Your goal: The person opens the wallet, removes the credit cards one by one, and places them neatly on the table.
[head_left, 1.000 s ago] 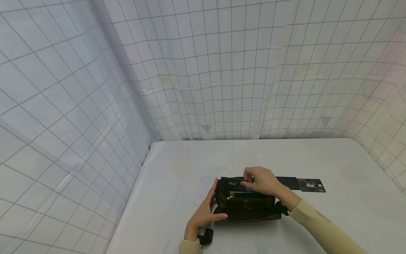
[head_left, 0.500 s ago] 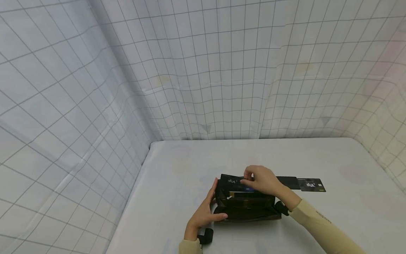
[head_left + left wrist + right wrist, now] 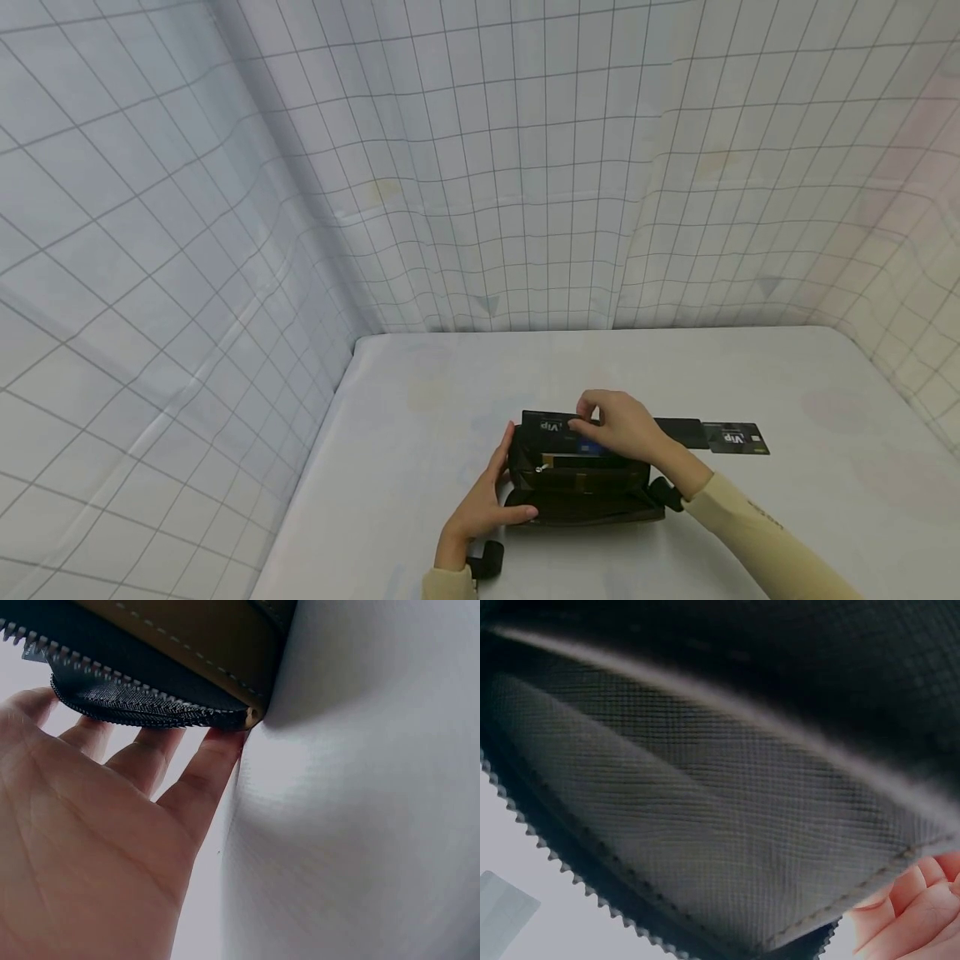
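A dark zip wallet (image 3: 581,483) lies unzipped on the table, its compartments facing up. My left hand (image 3: 478,507) holds its left end, thumb over the front edge and fingers along the side; in the left wrist view those fingers (image 3: 199,772) touch the wallet's toothed zip (image 3: 142,716). Over the back compartment, my right hand (image 3: 621,427) pinches a black card marked Vip (image 3: 543,427) between thumb and forefinger. A blue patch (image 3: 591,447) shows just below that card. The wallet's textured lining (image 3: 727,802) fills the right wrist view, with part of the right hand (image 3: 915,915) behind it.
To the right of the wallet, a plain black card (image 3: 682,432) and another Vip card (image 3: 737,437) lie end to end on the white table (image 3: 420,417). Checked white curtains (image 3: 525,208) hang behind the table and along its sides.
The pinched card has risen slightly at the wallet's back edge, and more of the blue patch shows below it. The left hand stays put.
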Motion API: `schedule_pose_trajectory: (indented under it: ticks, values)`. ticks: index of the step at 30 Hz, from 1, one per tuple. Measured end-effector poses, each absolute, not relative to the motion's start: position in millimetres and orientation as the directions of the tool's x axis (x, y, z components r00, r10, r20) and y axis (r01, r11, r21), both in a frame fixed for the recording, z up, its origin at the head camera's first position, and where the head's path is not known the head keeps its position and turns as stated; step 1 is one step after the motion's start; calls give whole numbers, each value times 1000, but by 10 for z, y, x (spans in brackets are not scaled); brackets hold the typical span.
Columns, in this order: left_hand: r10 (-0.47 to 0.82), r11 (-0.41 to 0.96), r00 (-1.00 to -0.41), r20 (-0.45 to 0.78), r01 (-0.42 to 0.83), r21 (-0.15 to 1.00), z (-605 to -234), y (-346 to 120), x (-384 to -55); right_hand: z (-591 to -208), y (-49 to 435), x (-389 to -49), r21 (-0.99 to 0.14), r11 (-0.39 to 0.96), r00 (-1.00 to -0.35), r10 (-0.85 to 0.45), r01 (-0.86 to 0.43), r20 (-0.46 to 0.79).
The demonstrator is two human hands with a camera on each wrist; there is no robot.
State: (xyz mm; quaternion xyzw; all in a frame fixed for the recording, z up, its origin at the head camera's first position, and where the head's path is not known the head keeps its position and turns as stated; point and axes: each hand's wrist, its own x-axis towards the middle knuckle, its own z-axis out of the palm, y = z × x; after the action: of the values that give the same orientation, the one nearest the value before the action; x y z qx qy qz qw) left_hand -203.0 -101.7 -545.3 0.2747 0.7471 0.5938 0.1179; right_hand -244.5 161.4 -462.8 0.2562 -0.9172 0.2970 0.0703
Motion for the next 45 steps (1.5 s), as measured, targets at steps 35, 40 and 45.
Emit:
schedule_pose_trajectory:
  ticks: [35, 40, 45]
  values:
    - [532, 183, -841, 98, 227, 957, -5495, -1024, -2017, -4674, 1641, -2442, -616, 637, -886, -358, -463, 296]
    - [533, 190, -842, 85, 216, 958, -5494, -1023, -2026, -4667, 1645, -2447, -611, 636, -881, -364, -472, 302]
    - [536, 182, -838, 103, 234, 955, -5499, -1017, -2049, -4654, 1645, -2459, -607, 638, -880, -359, -474, 310]
